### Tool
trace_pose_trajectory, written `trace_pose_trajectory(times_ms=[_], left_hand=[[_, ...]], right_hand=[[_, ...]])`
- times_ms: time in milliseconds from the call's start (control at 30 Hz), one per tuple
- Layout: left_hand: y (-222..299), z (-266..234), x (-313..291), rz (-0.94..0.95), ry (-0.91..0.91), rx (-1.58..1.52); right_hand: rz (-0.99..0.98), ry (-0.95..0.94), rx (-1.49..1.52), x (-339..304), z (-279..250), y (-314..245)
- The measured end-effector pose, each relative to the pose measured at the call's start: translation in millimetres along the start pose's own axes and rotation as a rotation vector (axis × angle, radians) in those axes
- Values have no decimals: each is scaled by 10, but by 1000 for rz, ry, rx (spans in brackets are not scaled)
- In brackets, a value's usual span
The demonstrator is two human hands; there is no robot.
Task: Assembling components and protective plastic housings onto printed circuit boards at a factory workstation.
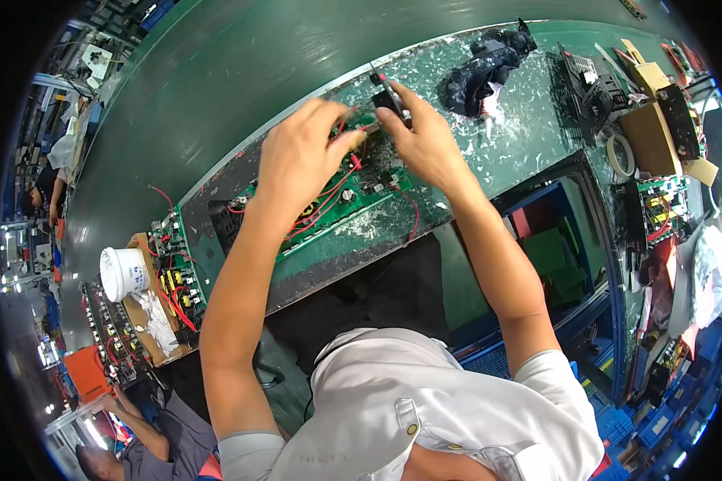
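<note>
A green circuit board (329, 220) with several parts and red wires (329, 196) lies on the bench, partly hidden under my left forearm. Above its far side is my left hand (301, 152), bent toward the red wires; motion smears its fingertips, so whether they grip a wire is unclear. Across from it, my right hand (425, 136) pinches a small flat black part (388, 101) between thumb and fingers, just over the board's far right end. What lies directly between both hands is partly blurred.
A dark crumpled bag (489, 70) lies farther right on the flake-strewn bench. At left stand a white tub (124, 273) and more wired boards (176, 280). A tape roll (620, 155) and a cardboard box (651, 138) sit at right. Another person (164, 437) is at lower left.
</note>
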State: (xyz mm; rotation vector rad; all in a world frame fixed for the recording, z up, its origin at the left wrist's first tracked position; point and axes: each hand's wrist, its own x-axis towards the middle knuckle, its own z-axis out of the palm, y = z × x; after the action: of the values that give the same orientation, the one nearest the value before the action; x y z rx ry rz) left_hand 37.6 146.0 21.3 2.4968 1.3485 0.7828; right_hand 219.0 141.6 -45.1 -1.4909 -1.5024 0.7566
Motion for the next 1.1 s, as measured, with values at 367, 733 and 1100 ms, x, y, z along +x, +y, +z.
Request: trace_pose_trajectory(times_ms=[367,733,1100], left_hand=[[342,-392,-914,-262,-219,-743],[488,290,-2422,-525,-886,-989],[522,-391,-921,-102,-81,181]], right_hand=[[-49,30,-73,-92,-133,87],[8,-49,-96,5,-124,-14],[-304,173,-327,-629,-340,-360]])
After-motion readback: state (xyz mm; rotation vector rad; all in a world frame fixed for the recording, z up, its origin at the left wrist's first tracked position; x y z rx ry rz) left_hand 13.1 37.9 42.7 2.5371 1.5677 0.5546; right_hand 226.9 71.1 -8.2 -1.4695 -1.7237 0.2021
